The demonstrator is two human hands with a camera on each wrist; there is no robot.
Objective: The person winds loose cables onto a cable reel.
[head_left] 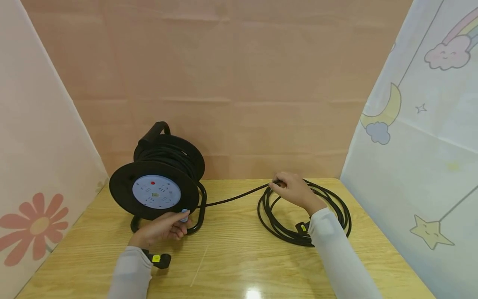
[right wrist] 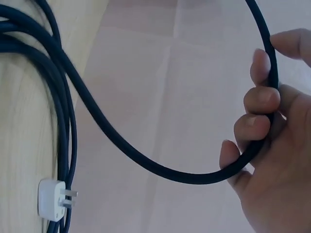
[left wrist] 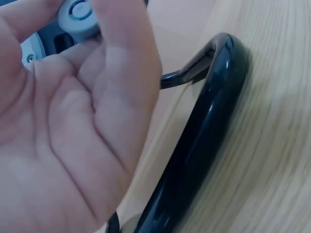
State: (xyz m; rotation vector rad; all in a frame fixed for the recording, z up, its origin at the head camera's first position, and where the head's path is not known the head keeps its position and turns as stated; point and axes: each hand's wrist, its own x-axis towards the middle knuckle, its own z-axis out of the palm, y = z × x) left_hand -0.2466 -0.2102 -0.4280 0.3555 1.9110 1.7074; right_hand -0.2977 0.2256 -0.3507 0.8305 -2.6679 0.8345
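A black cable reel (head_left: 121,193) with a pale socket plate (head_left: 157,192) stands at the left of the table. Low on its front disc is a small grey-blue winding knob (head_left: 185,214), which my left hand (head_left: 162,229) holds between thumb and fingers. The knob (left wrist: 79,18) shows at the top of the left wrist view, partly hidden by fingers. A black cable (head_left: 235,198) runs from the reel to my right hand (head_left: 293,191). In the right wrist view, curled fingers grip this cable (right wrist: 194,178). Beneath that hand lies a loose coil (head_left: 263,216) of cable.
The reel's black tube stand (left wrist: 194,141) rests on the wooden table (head_left: 224,265). A white plug (right wrist: 51,200) lies against the coil. A pinkish-brown backdrop (head_left: 239,83) rises behind, with printed panels (head_left: 418,166) at both sides.
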